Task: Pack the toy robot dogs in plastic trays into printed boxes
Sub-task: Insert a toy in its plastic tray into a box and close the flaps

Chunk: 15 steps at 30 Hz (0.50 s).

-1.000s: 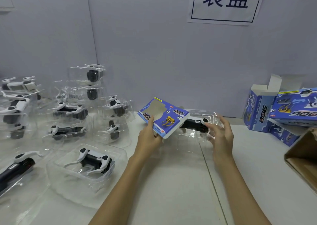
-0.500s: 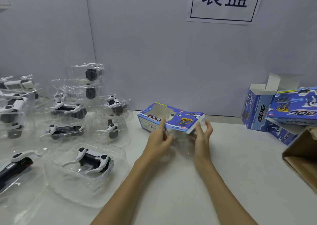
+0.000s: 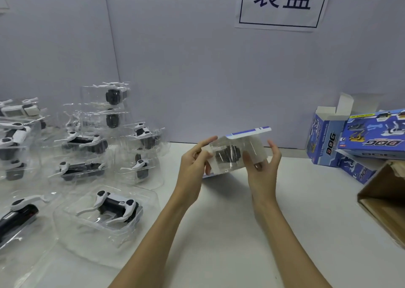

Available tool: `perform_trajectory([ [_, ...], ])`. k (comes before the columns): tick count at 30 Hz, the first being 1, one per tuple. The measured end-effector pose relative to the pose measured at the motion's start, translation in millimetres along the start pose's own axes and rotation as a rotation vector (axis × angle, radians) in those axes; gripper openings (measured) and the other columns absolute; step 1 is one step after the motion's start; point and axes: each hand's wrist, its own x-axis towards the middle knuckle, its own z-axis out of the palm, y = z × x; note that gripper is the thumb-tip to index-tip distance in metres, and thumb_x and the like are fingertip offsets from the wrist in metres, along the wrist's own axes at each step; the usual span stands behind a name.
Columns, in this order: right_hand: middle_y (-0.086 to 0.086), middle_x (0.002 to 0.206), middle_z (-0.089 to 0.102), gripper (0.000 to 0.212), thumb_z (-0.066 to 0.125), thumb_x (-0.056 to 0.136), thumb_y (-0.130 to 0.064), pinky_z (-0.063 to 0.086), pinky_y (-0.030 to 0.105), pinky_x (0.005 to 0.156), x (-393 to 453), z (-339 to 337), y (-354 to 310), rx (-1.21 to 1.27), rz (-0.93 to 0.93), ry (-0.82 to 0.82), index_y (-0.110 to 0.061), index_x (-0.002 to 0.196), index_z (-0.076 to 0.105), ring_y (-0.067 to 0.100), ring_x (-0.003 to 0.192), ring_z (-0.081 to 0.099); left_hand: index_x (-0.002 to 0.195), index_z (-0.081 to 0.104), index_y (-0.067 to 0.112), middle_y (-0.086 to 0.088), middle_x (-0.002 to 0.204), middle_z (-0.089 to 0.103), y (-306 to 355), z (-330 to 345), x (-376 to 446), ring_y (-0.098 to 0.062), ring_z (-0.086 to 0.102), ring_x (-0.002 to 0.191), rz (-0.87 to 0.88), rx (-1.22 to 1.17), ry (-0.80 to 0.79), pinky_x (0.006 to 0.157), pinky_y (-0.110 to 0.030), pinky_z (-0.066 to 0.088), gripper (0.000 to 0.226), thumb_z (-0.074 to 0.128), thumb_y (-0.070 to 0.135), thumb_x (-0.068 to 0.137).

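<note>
I hold a blue printed box (image 3: 252, 133) up above the table, its open end turned toward me. Inside that end sits a clear plastic tray (image 3: 254, 147) with a black toy robot dog (image 3: 228, 155). My left hand (image 3: 192, 167) grips the box's left side, fingers around its edge. My right hand (image 3: 263, 169) holds the right side, fingers spread along the tray. Another toy dog in a clear tray (image 3: 109, 208) lies on the table at front left.
Several stacked trays with toy dogs (image 3: 87, 140) fill the left of the table. Blue printed boxes (image 3: 370, 138) are piled at right, one with its flap open (image 3: 324, 138). A brown carton (image 3: 385, 202) stands at the right edge. A paper sign (image 3: 282, 2) hangs on the wall.
The box went from lying flat near the table to being lifted and turned so its open end faces me. The tray with the dog now sits inside the box.
</note>
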Motion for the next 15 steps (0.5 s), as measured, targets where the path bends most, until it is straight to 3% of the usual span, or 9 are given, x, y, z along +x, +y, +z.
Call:
perform_trajectory([
  [2, -0.003, 0.127, 0.069, 0.058, 0.081, 0.090, -0.016, 0.057, 0.022, 0.089, 2, 0, -7, -0.020, -0.081, 0.087, -0.025, 0.139, 0.052, 0.008, 0.109, 0.070, 0.119, 0.078, 0.027, 0.002, 0.075, 0.062, 3, 3, 1, -0.013, 0.039, 0.059, -0.012, -0.068, -0.004, 0.058, -0.022, 0.038, 0.045, 0.046, 0.005, 0.096],
  [5, -0.001, 0.122, 0.071, 0.041, 0.080, 0.092, -0.017, 0.057, 0.026, 0.090, 2, -1, -18, -0.046, -0.200, 0.161, -0.022, 0.129, 0.061, 0.011, 0.108, 0.069, 0.131, 0.067, 0.030, -0.004, 0.071, 0.056, 8, 12, -1, -0.016, 0.046, 0.063, -0.001, -0.097, -0.024, 0.065, -0.028, 0.043, 0.039, 0.058, 0.024, 0.094],
  [7, 0.000, 0.113, 0.070, 0.027, 0.072, 0.098, -0.030, 0.056, 0.025, 0.082, 0, -2, -24, -0.078, -0.240, 0.136, -0.021, 0.123, 0.063, 0.010, 0.096, 0.067, 0.136, 0.056, 0.030, 0.001, 0.067, 0.058, 11, 16, -4, -0.012, 0.051, 0.062, 0.039, -0.150, -0.030, 0.066, -0.022, 0.048, 0.047, 0.068, 0.038, 0.092],
  [9, 0.009, 0.105, 0.064, 0.030, 0.058, 0.103, -0.047, 0.053, 0.030, 0.075, -2, -2, -25, -0.117, -0.220, 0.118, -0.018, 0.111, 0.061, 0.013, 0.086, 0.063, 0.140, 0.049, 0.025, 0.005, 0.070, 0.059, 13, 18, -5, -0.009, 0.057, 0.069, 0.104, -0.166, -0.053, 0.075, -0.018, 0.052, 0.062, 0.076, 0.043, 0.087],
  [11, 0.017, 0.107, 0.061, 0.029, 0.053, 0.106, -0.046, 0.055, 0.033, 0.077, -5, -1, -26, -0.164, -0.221, 0.101, -0.018, 0.107, 0.060, 0.015, 0.089, 0.063, 0.146, 0.048, 0.022, 0.007, 0.078, 0.058, 13, 15, -6, -0.010, 0.060, 0.080, 0.149, -0.102, -0.061, 0.087, -0.019, 0.053, 0.075, 0.084, 0.040, 0.082],
  [15, 0.003, 0.113, 0.063, 0.013, 0.053, 0.104, -0.042, 0.053, 0.021, 0.080, -12, 4, -29, -0.239, -0.343, 0.089, -0.031, 0.107, 0.059, 0.007, 0.101, 0.061, 0.145, 0.058, 0.038, 0.010, 0.093, 0.054, 12, 3, -2, -0.012, 0.056, 0.086, 0.217, 0.201, 0.032, 0.082, -0.021, 0.053, 0.067, 0.084, 0.043, 0.083],
])
